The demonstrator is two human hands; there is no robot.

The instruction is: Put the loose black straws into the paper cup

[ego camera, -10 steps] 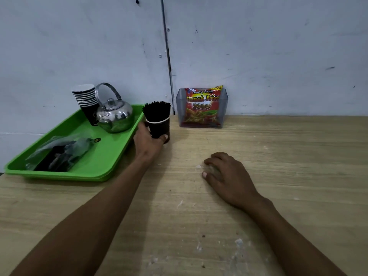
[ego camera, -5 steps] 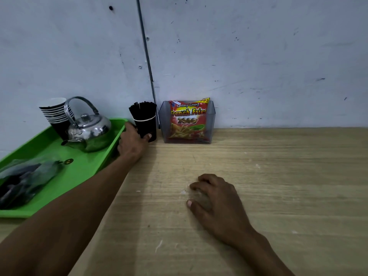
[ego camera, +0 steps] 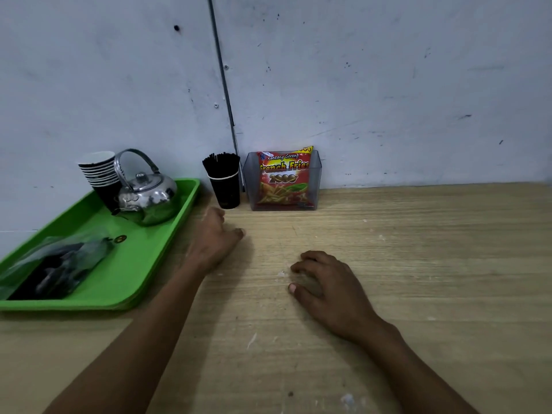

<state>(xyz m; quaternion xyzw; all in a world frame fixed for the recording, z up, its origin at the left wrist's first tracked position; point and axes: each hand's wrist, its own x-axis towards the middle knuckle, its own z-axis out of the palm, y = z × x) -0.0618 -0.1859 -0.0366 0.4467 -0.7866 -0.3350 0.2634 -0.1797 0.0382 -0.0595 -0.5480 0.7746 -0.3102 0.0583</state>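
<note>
a: where are the thin black plastic straws [ego camera: 221, 165]?

b: they stand bunched upright in the black paper cup with a white rim [ego camera: 225, 189], at the back of the pale wooden tabletop [ego camera: 418, 264] against the grey wall [ego camera: 388, 85]. the cup sits between the bright green plastic tray [ego camera: 134, 264] and the clear plastic box [ego camera: 313, 186], just beside the box.

a: and the left hand [ego camera: 213, 239]?

b: it is near the cup but apart from it, in front and slightly left, close to the tray's right edge. it is blurred; the fingers [ego camera: 236, 233] look loosely bent and hold nothing, though i cannot tell just how they lie.

a: the right hand [ego camera: 324, 289]?

b: it rests palm down on the tabletop, well in front of the box. its fingers [ego camera: 310, 258] are loosely curled with the tips on the wood, thumb out to the left, holding nothing.

a: what else?

b: a red and yellow french fries snack packet [ego camera: 283, 177] stands inside the clear box. on the tray, a shiny round metal kettle with a hoop handle [ego camera: 148, 195] sits at the far end, a stack of black paper cups with white rims [ego camera: 100, 174] just behind and left of it, and a crumpled clear plastic bag with dark contents [ego camera: 56, 262] lies at the near left.
</note>
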